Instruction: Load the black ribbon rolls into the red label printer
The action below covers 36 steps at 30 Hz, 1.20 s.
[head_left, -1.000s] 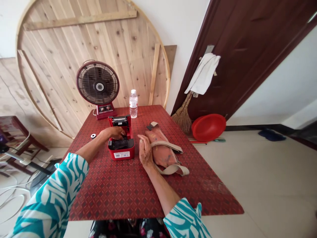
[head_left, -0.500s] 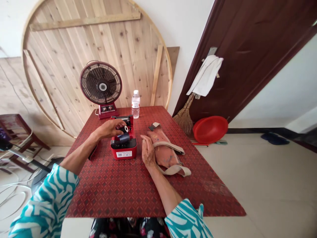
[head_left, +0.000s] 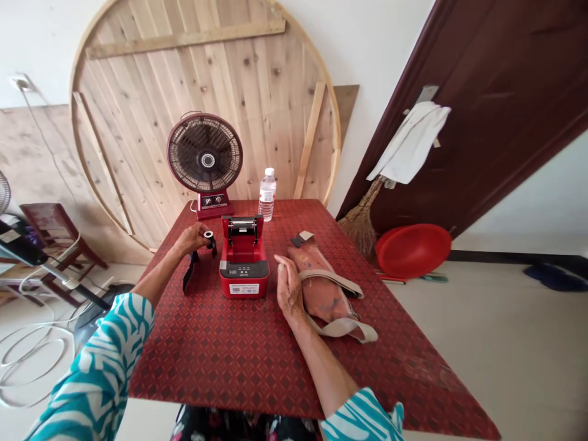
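A small red and black label printer [head_left: 244,286] sits on the patterned red table with its lid up and the bay showing. To its left, my left hand [head_left: 193,239] grips a dark roll with a pale core [head_left: 209,236], just above the tabletop. A loose dark strip [head_left: 190,274] lies below that hand. My right hand [head_left: 289,288] rests on its edge to the right of the printer, fingers stretched out and holding nothing. Beside it is a stained reddish pouch [head_left: 319,288] with a beige strap.
At the table's far side stand a dark red fan [head_left: 205,159] and a water bottle [head_left: 267,196]. A round wooden panel [head_left: 229,116] leans on the wall behind. To the right are a straw broom [head_left: 362,214] and a red basin [head_left: 416,251].
My left hand has drawn the roll leftward from over the printer's bay, which is now in plain sight. My right hand has stayed beside the pouch. The view has shifted slightly left.
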Available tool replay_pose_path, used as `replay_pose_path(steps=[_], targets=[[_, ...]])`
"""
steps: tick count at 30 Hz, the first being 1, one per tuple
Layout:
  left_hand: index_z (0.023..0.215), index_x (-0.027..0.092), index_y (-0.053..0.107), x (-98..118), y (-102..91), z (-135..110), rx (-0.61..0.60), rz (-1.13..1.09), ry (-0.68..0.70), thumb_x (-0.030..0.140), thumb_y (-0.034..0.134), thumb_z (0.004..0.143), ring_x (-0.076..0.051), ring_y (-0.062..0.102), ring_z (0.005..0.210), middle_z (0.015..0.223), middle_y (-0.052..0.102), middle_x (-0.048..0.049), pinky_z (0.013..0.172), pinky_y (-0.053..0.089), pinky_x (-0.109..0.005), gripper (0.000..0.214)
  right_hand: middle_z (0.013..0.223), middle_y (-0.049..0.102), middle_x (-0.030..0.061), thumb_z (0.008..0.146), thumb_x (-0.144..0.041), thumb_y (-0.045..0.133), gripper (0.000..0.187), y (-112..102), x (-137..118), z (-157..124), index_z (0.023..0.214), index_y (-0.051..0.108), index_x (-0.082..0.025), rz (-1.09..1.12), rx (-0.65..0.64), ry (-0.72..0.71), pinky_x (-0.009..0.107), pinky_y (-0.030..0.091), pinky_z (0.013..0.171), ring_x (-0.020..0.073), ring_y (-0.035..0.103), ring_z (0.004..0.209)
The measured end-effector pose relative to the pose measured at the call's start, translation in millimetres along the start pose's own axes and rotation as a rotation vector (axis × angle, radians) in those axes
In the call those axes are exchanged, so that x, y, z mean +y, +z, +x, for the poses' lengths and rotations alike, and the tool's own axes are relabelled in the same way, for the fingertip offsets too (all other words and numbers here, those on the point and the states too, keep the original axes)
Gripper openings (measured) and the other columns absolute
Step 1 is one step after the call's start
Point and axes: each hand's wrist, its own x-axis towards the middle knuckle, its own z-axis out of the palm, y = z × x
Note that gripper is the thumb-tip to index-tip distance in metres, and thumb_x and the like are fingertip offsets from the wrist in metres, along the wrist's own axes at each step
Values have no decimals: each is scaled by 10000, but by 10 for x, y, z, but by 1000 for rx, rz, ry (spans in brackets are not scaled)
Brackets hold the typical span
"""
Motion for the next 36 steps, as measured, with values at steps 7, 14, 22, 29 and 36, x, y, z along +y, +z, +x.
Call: replay_pose_path(steps=[7, 14, 22, 29, 36], targets=[[808, 203, 619, -32, 100, 18, -96, 197, -58, 215, 698, 587, -210, 631, 835, 801, 692, -12, 735, 427, -284, 234, 1111, 632, 100, 967, -333, 330, 339, 0, -1, 3, 1113, 603, -194, 6, -21, 19, 407, 464, 973, 203, 578, 1076], [979, 172, 609, -287, -73, -173, 2, -397, -24, 406, 685, 633, -232, 633, 994, 1051, 692, -88, 866, 472, -340, 425, 1116, 634, 96, 967, -328, 322, 336, -30, -13, -8, 1117, 594, -199, -15, -40, 30, 406, 464, 971, 201, 581, 1073], [1073, 157, 579, -644, -97, -670, -50, -661, -125, 315, 744, 520, -253, 635, 1024, 1096, 686, -105, 921, 478, -400, 599, 1111, 642, 103, 964, -361, 330, 347, -2, 53, -28, 1108, 593, -186, -13, -49, 35, 409, 475, 951, 205, 588, 1056], [1054, 154, 596, -552, 31, -687, -66, -485, -83, 479, 734, 584, -263, 644, 980, 1003, 710, -82, 861, 505, -377, 588, 1112, 646, 99, 959, -380, 329, 355, -35, 62, -36, 1096, 599, -195, -31, -41, 59, 414, 470, 957, 210, 591, 1058], [1120, 145, 618, -446, -130, -805, -116, -657, -76, 527, 709, 667, -216, 675, 767, 980, 712, -113, 646, 529, -298, 600, 1106, 649, 92, 956, -381, 336, 348, 5, 65, -38, 1098, 600, -203, -16, -38, 64, 407, 472, 948, 211, 595, 1049]])
